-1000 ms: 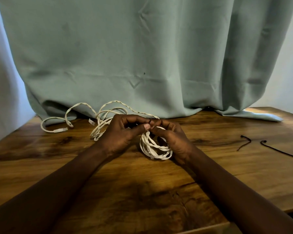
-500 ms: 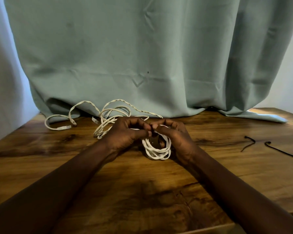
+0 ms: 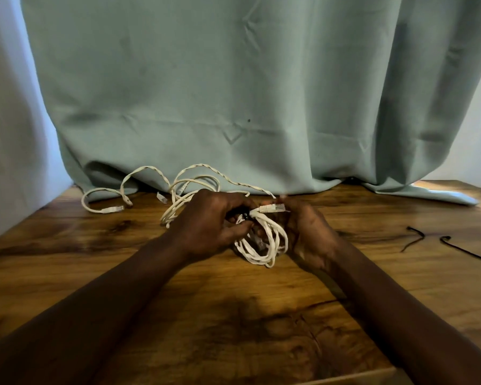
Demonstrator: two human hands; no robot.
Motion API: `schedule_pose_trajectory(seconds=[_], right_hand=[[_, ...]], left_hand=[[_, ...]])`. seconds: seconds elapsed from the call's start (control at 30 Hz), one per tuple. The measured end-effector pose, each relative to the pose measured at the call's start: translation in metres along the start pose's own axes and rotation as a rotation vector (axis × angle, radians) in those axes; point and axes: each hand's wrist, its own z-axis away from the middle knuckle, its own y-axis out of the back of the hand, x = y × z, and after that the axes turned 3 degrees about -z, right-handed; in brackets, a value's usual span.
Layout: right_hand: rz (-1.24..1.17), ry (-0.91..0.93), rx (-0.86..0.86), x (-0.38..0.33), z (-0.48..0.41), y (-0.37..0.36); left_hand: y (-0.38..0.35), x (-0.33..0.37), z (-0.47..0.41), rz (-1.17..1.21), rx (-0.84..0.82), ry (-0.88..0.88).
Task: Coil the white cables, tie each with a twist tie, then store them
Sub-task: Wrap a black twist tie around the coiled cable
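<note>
Two bare hands meet over a dark-grained wooden table (image 3: 100,262). The left hand (image 3: 208,226) pinches the top of a small coiled white cable (image 3: 264,243), whose clear plug (image 3: 272,208) sticks out to the right; a dark tie seems to cross the coil there, blurred. The right hand (image 3: 308,234) cups the coil's right side. Loose white cables (image 3: 150,187) sprawl far left, against a pale green curtain (image 3: 233,93). Two black twist ties (image 3: 413,237) lie well apart at right.

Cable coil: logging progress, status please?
Left hand and right hand both on coil. Loose cables behind. Two ties spare, right. Nothing in the way.
</note>
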Motion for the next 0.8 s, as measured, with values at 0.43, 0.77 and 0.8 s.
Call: schedule_pose_trajectory(seconds=[0.43, 0.77, 0.8], right_hand=[[0.292, 0.061, -0.089, 0.006, 0.001, 0.002], [0.321, 0.114, -0.140, 0.005, 0.002, 0.003], [0.331, 0.096, -0.153, 0.004, 0.003, 0.004]], left_hand=[[-0.017, -0.008, 0.000, 0.382, 0.015, 0.308], [-0.011, -0.009, -0.001, 0.544, -0.089, 0.435], [-0.011, -0.008, -0.001, 0.540, -0.087, 0.439]])
